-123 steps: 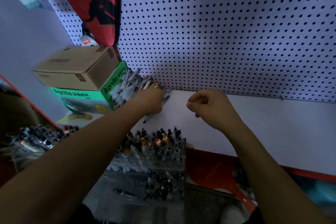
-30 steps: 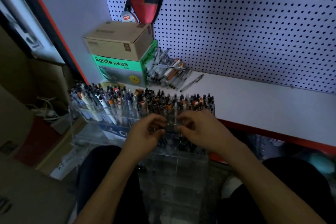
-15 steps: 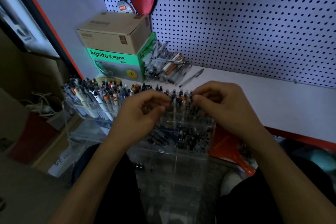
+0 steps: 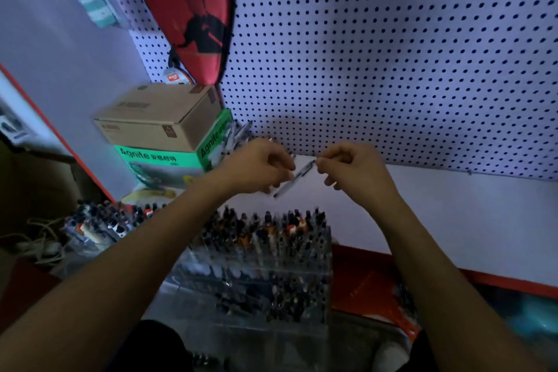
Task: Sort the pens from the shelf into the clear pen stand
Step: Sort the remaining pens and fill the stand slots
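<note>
**Operator:** Hands have left the stand. Half a second ago both were down among the pen tops; now they are up over the white shelf [image 4: 453,214], mid-frame, with one pen [image 4: 294,177] between them. I read that as the last pen being slotted and a fresh one picked from the heap.

**Second:** Go left to right for me.

**Operator:** Upper left of centre, the brown box [image 4: 157,118] sits on the green box [image 4: 163,158], and the loose pens [image 4: 238,136] lean in the corner just beside them, partly hidden by my left hand [image 4: 256,167]. That hand is curled, knuckles up, fingers closed round the lower half of the pen. The pen slants up to the right, its tip poking out below the left hand. My right hand [image 4: 353,169] pinches the upper end between thumb and forefinger, other fingers loosely tucked.

**Second:** And the stand?

**Operator:** The clear pen stand [image 4: 259,269] is lower centre, below the shelf edge, its upper rows packed with pens. Both forearms reach over it. I judge the pen needs turning upright before it goes down; I can't make out a free slot from here.
</note>
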`<state>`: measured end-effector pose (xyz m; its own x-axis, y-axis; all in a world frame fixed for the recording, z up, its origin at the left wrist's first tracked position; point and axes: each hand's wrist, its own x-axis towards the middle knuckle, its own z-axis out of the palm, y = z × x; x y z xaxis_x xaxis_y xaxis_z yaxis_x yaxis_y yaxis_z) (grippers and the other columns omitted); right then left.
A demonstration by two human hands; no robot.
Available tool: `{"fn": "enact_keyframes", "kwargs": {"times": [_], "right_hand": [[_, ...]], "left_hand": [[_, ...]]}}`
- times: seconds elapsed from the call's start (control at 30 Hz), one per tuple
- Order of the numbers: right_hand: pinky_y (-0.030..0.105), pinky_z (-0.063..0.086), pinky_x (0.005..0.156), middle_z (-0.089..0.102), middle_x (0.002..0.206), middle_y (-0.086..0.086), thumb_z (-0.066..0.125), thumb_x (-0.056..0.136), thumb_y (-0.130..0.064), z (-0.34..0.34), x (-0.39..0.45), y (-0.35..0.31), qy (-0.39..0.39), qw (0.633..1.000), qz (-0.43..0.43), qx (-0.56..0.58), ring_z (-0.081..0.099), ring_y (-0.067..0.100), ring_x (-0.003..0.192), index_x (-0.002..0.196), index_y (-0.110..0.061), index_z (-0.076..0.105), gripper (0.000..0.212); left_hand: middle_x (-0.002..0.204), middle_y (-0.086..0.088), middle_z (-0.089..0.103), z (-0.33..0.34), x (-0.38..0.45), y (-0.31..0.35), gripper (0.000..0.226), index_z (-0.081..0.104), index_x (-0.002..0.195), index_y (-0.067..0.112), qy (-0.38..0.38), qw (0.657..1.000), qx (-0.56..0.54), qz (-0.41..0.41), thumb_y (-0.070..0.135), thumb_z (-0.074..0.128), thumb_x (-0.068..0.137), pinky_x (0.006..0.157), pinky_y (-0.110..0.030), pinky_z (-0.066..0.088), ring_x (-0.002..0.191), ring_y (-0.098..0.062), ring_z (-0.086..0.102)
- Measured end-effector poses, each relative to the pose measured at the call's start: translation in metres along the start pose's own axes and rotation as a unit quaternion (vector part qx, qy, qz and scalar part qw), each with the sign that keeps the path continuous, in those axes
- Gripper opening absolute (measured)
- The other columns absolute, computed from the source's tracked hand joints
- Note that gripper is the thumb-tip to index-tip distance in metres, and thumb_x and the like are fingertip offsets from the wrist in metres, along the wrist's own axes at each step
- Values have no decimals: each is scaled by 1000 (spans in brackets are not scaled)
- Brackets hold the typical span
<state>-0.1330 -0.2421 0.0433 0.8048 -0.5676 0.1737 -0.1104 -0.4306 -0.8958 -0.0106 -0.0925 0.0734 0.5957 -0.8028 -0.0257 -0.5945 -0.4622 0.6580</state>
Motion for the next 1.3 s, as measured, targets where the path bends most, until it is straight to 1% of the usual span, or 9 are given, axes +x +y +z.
{"fn": "enact_keyframes", "kwargs": {"times": [0.13, 0.2, 0.4, 0.57, 0.63, 0.9, 1.07, 1.17, 1.3], "right_hand": [[31, 55, 74, 67, 81, -2, 68, 90, -21, 1, 13, 36, -29, 995, 25, -93, 64, 13, 73, 87, -21, 67, 3], [31, 55, 76, 63, 80, -4, 68, 89, -23, -2, 20, 50, -51, 990, 33, -131, 61, 10, 74, 88, -21, 65, 4], [23, 46, 65, 65, 86, 0, 68, 89, -22, -15, 36, 71, -56, 990, 57, -114, 62, 12, 77, 95, -18, 67, 7], [24, 48, 67, 66, 91, 4, 67, 89, -20, -18, 41, 79, -55, 992, 64, -94, 63, 16, 81, 99, -15, 69, 11], [23, 47, 64, 66, 91, 4, 67, 89, -21, -18, 43, 80, -52, 993, 68, -84, 63, 15, 80, 97, -16, 68, 10], [25, 48, 71, 68, 100, 4, 63, 91, -18, -17, 43, 83, -64, 990, 80, -99, 65, 18, 86, 97, -18, 68, 8], [25, 48, 71, 68, 100, 4, 63, 91, -18, -24, 39, 86, -58, 989, 88, -106, 65, 17, 86, 95, -19, 68, 7], [25, 48, 71, 69, 98, 3, 63, 91, -17, -26, 38, 87, -59, 988, 94, -106, 65, 17, 85, 94, -19, 68, 7], [23, 47, 65, 69, 95, 4, 64, 90, -18, -24, 36, 89, -71, 987, 101, -106, 66, 17, 82, 95, -18, 69, 6]], "left_hand": [[103, -5, 62, 21, 50, -22, 22, 65, 112, 12, -47, 984, 163, -57, 20, 66, 91, 79, -35, 56, 90, -22, 63], [92, -9, 57, 31, 69, -32, 8, 59, 92, 16, -46, 971, 217, -84, 19, 66, 89, 69, -32, 50, 78, -23, 57], [67, -6, 43, 52, 98, -47, 31, 43, 70, 10, -79, 942, 294, -138, 23, 65, 87, 47, -27, 34, 56, -19, 41], [93, -10, 58, 59, 110, -46, 23, 55, 96, 10, -117, 926, 334, -129, 30, 64, 89, 61, -33, 51, 72, -22, 56], [104, -11, 58, 60, 110, -41, 27, 55, 110, 11, -139, 921, 343, -123, 28, 61, 91, 61, -32, 50, 79, -22, 57], [109, -11, 53, 77, 103, -26, 26, 49, 121, 8, -174, 866, 459, -93, 16, 50, 96, 63, -29, 43, 80, -20, 50], [109, -13, 55, 77, 102, -27, 17, 51, 113, 8, -152, 869, 464, -84, 10, 46, 97, 62, -30, 45, 79, -21, 50], [96, -10, 52, 72, 99, -35, 2, 48, 92, 12, -126, 888, 436, -75, 11, 48, 94, 57, -29, 41, 76, -20, 50], [79, -3, 45, 67, 97, -43, 11, 48, 86, 12, -98, 919, 376, -60, 18, 54, 92, 52, -28, 32, 69, -17, 44]]}}
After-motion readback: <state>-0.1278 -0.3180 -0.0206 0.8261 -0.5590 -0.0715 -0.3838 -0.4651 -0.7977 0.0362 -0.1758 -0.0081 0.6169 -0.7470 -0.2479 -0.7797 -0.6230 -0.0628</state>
